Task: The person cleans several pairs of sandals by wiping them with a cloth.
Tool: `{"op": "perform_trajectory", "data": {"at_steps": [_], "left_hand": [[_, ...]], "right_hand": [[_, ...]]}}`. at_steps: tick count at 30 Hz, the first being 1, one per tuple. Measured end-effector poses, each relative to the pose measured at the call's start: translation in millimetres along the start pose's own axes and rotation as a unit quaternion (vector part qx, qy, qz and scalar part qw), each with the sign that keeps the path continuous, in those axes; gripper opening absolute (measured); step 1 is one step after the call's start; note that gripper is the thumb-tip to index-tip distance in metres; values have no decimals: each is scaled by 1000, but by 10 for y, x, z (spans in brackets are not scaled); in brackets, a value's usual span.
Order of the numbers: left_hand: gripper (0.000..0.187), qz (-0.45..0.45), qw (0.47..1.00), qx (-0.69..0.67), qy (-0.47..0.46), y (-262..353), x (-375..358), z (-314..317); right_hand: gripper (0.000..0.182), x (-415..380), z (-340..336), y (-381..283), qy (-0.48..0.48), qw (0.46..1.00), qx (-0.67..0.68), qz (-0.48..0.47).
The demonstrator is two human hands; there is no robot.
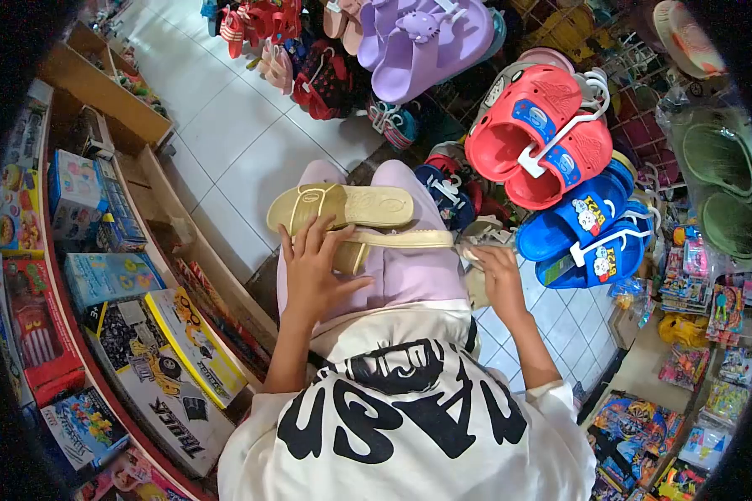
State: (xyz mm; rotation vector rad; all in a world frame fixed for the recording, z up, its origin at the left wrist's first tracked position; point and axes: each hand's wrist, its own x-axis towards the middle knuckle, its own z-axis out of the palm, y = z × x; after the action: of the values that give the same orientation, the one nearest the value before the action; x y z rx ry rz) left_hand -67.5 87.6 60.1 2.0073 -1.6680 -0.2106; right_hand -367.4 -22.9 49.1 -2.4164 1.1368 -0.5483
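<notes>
A pair of tan slide sandals lies across the lilac-clad thighs. The upper sandal (pixel 376 206) shows its strap and insole; the lower one (pixel 405 240) is turned on its side, its long edge facing up. My left hand (pixel 313 263) rests with spread fingers against the straps, fingertips touching the sandals, not wrapped round them. Just past the lower sandal's right end, my right hand (pixel 499 280) has its fingers closed on a small pale item (pixel 470 255) that is too small to name.
Shelves with boxed toys (pixel 154 359) run along the left. Red clogs (pixel 543 134), blue slides (pixel 589 225) and purple sandals (pixel 418 50) hang at the upper right. Packaged toys (pixel 639 434) stand at the lower right. White floor tiles (pixel 242 125) show beyond the knees.
</notes>
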Motion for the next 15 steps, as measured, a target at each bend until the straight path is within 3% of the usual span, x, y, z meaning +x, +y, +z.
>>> {"op": "perform_trajectory", "data": {"at_steps": [3,15], "left_hand": [[62,5,1000,2,13,-22,-25,82],[78,39,996,51,64,-41,-125,207]], "right_hand": [[32,39,-114,-114,31,996,72,53],[27,237,-122,-320,30,989,141,44]]}}
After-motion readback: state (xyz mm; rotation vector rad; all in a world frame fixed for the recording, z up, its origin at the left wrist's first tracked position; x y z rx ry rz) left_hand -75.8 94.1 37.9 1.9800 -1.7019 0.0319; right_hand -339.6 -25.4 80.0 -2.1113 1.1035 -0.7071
